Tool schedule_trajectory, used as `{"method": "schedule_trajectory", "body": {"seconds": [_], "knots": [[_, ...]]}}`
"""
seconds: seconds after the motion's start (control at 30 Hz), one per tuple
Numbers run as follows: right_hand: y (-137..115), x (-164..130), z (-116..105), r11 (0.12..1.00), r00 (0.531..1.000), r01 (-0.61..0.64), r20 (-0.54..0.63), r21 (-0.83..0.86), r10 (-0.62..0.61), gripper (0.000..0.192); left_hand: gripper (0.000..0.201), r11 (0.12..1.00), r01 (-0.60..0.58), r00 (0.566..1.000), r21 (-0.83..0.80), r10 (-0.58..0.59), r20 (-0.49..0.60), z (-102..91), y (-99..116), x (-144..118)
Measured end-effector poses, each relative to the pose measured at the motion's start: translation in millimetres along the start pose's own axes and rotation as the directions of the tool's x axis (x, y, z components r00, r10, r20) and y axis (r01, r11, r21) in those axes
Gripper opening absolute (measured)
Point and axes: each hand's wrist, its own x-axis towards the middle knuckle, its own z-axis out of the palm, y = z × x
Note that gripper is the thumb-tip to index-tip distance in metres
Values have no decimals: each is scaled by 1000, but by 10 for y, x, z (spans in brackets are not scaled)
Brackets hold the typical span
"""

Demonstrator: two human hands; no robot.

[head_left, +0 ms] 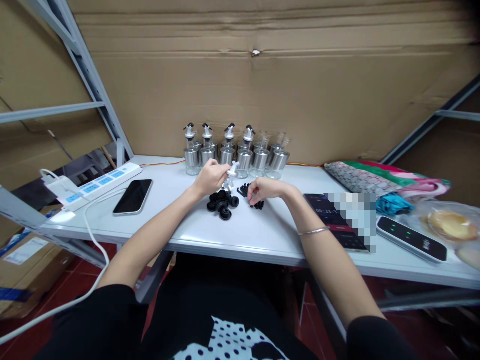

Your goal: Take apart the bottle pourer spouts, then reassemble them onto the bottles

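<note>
My left hand pinches a white pour spout above the table, with no black lever visible on it. Below it lie a heap of black rubber stoppers and a few whitish spout pieces. My right hand has its fingertips drawn together down at the small black parts; whether one is between them is hidden. More small black levers lie just left of those fingers. Behind both hands stand steel-sleeved glass bottles, several of them topped with white spouts with black levers.
On the left are a white power strip, its white cable and a phone. To the right lie another phone showing a timer, a black-topped device, a patterned bag and wrapped food. Cardboard walls the back.
</note>
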Motion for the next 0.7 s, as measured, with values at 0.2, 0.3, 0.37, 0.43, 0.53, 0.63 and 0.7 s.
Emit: {"method": "schedule_trajectory", "body": {"seconds": [0.2,0.3,0.37,0.43,0.53,0.63,0.7], "knots": [[-27,27,33,1000,999,-23,-41,14,23,16,24,1000,15,1000,-1,-15,20,1,9,-1],[-39,53,67,999,996,-2,-94,43,6,12,23,1000,21,999,-3,-21,34,3,9,0],[-45,70,87,998,992,16,-123,69,-8,10,23,1000,26,998,-4,-26,49,2,7,0],[-47,85,103,996,991,34,-132,84,-23,10,23,999,35,997,-2,-35,62,2,7,-1],[-54,99,115,996,993,47,-116,80,-37,8,23,999,42,997,-2,-42,67,5,11,-2],[-67,108,125,997,992,63,-112,48,-57,8,23,999,45,997,-5,-45,68,12,15,-4],[-77,117,140,997,988,76,-137,17,-73,9,23,999,45,996,-4,-45,72,16,16,-4]]}}
